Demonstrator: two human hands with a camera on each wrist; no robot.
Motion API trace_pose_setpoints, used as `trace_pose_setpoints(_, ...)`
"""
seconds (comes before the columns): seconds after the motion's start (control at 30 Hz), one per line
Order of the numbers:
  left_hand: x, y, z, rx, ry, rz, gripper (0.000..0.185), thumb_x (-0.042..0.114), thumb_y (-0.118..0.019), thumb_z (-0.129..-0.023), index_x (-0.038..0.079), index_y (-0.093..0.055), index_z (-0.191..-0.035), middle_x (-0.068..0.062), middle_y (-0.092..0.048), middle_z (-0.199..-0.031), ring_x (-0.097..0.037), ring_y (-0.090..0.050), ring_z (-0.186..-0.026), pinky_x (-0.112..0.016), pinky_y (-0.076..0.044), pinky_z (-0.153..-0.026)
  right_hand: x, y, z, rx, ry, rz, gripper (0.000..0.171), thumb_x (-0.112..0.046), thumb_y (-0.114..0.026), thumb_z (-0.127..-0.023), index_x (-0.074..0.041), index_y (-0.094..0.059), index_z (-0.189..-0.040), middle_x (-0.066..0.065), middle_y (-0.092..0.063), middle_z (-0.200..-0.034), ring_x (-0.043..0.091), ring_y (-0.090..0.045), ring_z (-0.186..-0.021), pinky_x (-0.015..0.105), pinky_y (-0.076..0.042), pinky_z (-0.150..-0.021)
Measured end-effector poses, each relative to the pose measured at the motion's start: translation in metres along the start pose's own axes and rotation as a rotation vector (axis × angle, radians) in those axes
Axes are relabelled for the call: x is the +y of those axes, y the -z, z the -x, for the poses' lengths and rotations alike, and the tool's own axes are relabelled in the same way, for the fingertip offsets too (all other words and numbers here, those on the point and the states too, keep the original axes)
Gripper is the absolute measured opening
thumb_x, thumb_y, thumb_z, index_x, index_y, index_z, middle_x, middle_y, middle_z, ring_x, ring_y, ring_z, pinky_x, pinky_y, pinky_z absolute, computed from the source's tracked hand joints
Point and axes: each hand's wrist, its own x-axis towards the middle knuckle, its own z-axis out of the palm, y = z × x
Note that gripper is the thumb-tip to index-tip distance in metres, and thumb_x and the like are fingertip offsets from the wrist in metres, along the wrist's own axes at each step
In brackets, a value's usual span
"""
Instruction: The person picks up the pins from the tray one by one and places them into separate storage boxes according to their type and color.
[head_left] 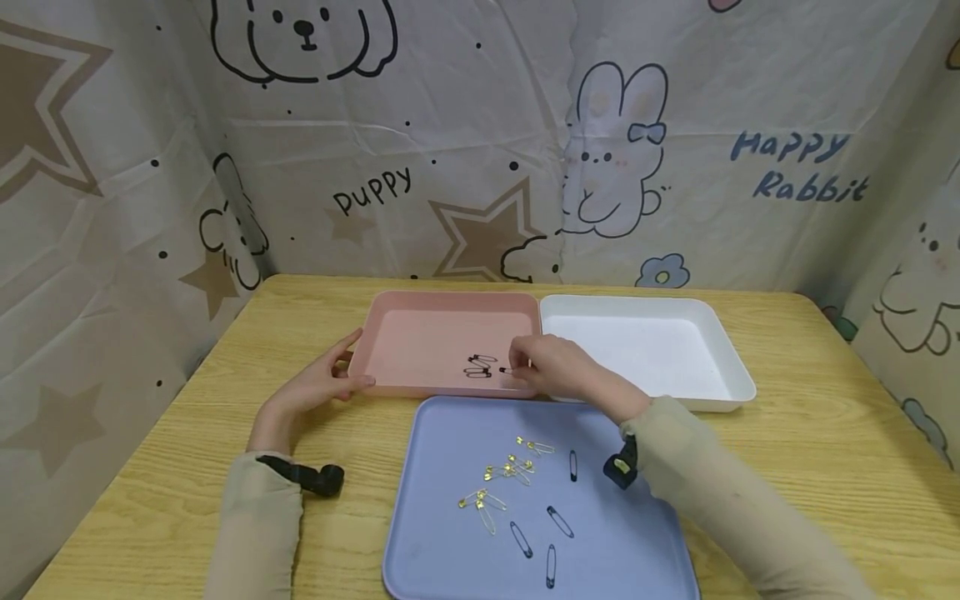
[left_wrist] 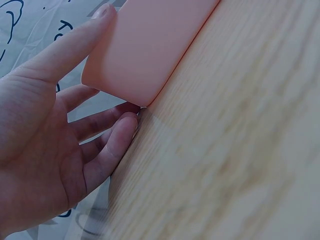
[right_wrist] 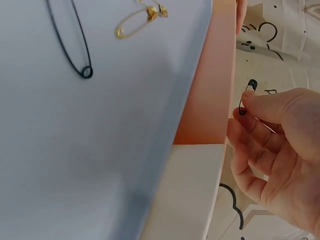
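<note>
In the head view my right hand [head_left: 555, 364] is over the right front part of the pink tray [head_left: 420, 333]. Its thumb and forefinger pinch a black safety pin [right_wrist: 248, 95], clearest in the right wrist view. Several black safety pins [head_left: 477, 367] lie in the pink tray, just left of that hand. My left hand [head_left: 318, 379] holds the tray's left front corner, thumb along the front wall and fingers round the side. On the blue tray [head_left: 450, 433] are gold safety pins [head_left: 510, 471] in small clusters and several separate black safety pins [head_left: 559, 522].
A white tray [head_left: 630, 333] stands against the pink tray's right side. The blue tray lies in front of both, on a wooden table [head_left: 345, 517]. Printed cloth [head_left: 465, 125] hangs behind the table and at its sides.
</note>
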Motion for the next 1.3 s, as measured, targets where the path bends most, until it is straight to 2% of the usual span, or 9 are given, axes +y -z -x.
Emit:
trace_pose_setpoints(0.37, 0.0, -0.001, -0.001, 0.015, 0.034, -0.005, 0.089, 0.031, -0.067, -0.081, 0.027, -0.007, -0.147, -0.018, -0.037, -0.128, -0.022, -0.046, -0.096, -0.028, -0.046, -0.074, 0.004, -0.009, -0.02, -0.02, -0.057, -0.011, 0.005, -0.017, -0.064, -0.084, -0.016, -0.059, -0.083, -0.003, -0.061, -0.081, 0.012, -0.052, -0.07, 0.028, -0.046, -0.066)
trace_pose_setpoints(0.47, -0.001, 0.0, -0.001, 0.007, 0.025, -0.005, 0.09, 0.03, -0.067, -0.082, 0.026, -0.005, -0.147, -0.02, -0.036, -0.128, -0.022, -0.046, -0.095, -0.028, -0.046, -0.073, 0.004, -0.013, -0.025, -0.022, -0.054, -0.003, 0.004, -0.016, -0.063, -0.084, -0.016, -0.06, -0.083, -0.003, -0.061, -0.081, 0.012, -0.053, -0.072, 0.029, -0.047, -0.069)
trace_pose_setpoints(0.9, 0.002, 0.0, 0.0, 0.0, 0.015, 0.001, 0.089, 0.026, -0.066, -0.083, 0.026, -0.004, -0.147, -0.021, -0.034, -0.13, -0.021, -0.046, -0.091, -0.029, -0.046, -0.071, 0.002, -0.026, -0.043, -0.021, -0.074, 0.058, 0.005, -0.015, -0.062, -0.084, -0.01, -0.062, -0.085, -0.003, -0.059, -0.076, 0.012, -0.051, -0.069, 0.026, -0.044, -0.063)
trace_pose_setpoints(1.3, -0.002, 0.001, -0.002, -0.003, 0.019, 0.006, 0.089, 0.029, -0.066, -0.083, 0.026, -0.005, -0.147, -0.02, -0.035, -0.131, -0.021, -0.045, -0.092, -0.028, -0.045, -0.071, 0.005, -0.034, -0.052, -0.022, -0.115, 0.106, 0.005, -0.017, -0.062, -0.085, -0.013, -0.063, -0.088, -0.001, -0.063, -0.083, 0.013, -0.052, -0.072, 0.028, -0.045, -0.068)
